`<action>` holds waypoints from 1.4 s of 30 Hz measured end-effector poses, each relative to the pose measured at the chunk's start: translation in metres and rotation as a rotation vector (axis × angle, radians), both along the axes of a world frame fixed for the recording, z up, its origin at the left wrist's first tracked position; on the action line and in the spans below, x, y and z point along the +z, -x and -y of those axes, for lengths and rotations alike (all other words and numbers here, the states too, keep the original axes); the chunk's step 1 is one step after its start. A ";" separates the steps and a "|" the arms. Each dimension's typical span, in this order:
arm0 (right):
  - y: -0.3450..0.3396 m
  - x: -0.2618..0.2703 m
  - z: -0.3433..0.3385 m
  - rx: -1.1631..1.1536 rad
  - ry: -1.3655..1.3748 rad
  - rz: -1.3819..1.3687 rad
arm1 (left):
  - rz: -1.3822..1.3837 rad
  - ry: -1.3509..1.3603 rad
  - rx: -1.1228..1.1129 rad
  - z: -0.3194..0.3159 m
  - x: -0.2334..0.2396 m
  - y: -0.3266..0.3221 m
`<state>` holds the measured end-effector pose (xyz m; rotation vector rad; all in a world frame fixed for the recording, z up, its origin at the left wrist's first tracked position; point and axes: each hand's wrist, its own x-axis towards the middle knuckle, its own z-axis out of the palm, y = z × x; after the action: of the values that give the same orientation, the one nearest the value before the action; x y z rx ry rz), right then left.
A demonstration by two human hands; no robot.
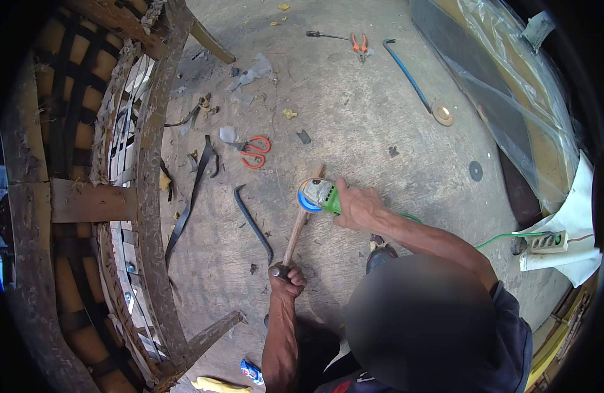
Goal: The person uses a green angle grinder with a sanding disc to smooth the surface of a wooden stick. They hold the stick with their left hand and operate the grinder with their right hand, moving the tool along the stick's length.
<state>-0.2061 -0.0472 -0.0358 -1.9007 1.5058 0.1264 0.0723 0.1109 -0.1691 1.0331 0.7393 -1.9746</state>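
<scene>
My right hand is closed around the green body of an angle grinder. The grinder's blue and orange disc lies over the upper part of a hammer's wooden handle; whether it touches the wood I cannot tell. My left hand grips the hammer at its head end, with the dark metal hammer head showing among the fingers. The far end of the handle points away from me, past the disc. A green cord runs from behind the right forearm to a power strip.
At left stands a worn wooden furniture frame with black webbing. On the concrete floor lie red-handled scissors, a bent metal bar, a blue pry bar, pliers, a screwdriver and a grey disc. A plastic-wrapped panel is at right.
</scene>
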 end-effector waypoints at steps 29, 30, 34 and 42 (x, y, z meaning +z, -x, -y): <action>-0.040 0.001 -0.033 0.054 -0.053 0.179 | 1.466 0.343 -0.080 0.025 0.084 0.012; -0.043 0.012 -0.039 0.071 -0.087 0.183 | 1.538 0.356 -0.075 0.025 0.080 0.010; -0.042 0.020 -0.052 -0.002 -0.157 0.176 | 1.700 0.421 -0.093 0.030 0.077 0.007; 0.002 -0.009 -0.043 -0.239 -0.140 0.100 | 1.602 0.464 -0.101 0.026 0.084 0.006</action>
<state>-0.2083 -0.0045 -0.0452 -1.5819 1.5988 0.0264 0.0667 0.0849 -0.0850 1.8193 -0.6200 -0.7418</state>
